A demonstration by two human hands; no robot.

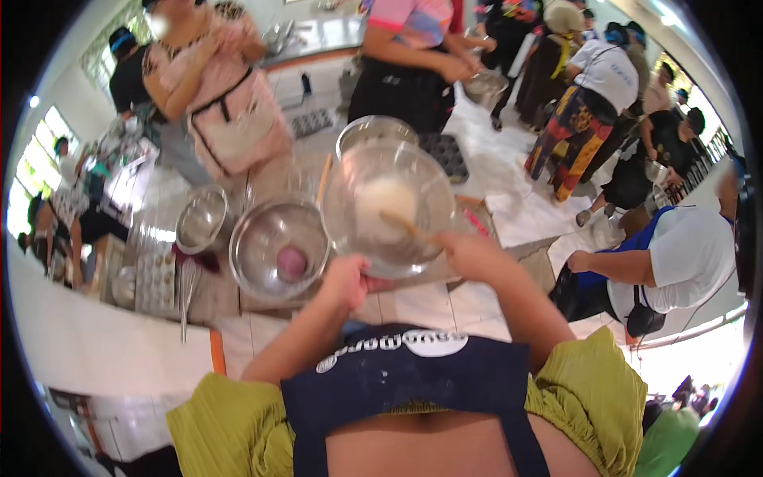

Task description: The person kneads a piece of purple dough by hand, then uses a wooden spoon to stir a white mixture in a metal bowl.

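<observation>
Before me a clear, see-through bowl (438, 179) is tilted, with a pale whitish mixture (386, 203) in its bottom. My left hand (347, 280) grips the bowl's near rim at the lower left. A wooden spoon or spatula (400, 222) is held in my right hand (468, 253), its tip in the mixture. Left of the bowl stands a wide steel bowl (256, 253) with a round purplish lump (292, 263) inside. Just beyond the clear bowl is another metal bowl (377, 128), partly hidden by it.
At the left are a smaller steel bowl (202, 217), a whisk (186, 298) and a moulded tray (156, 279). A dark muffin tin (444, 156) lies beyond the bowls. Across the table, one person holds a metal bowl (486, 86). A person in a white shirt (685, 256) is close at my right.
</observation>
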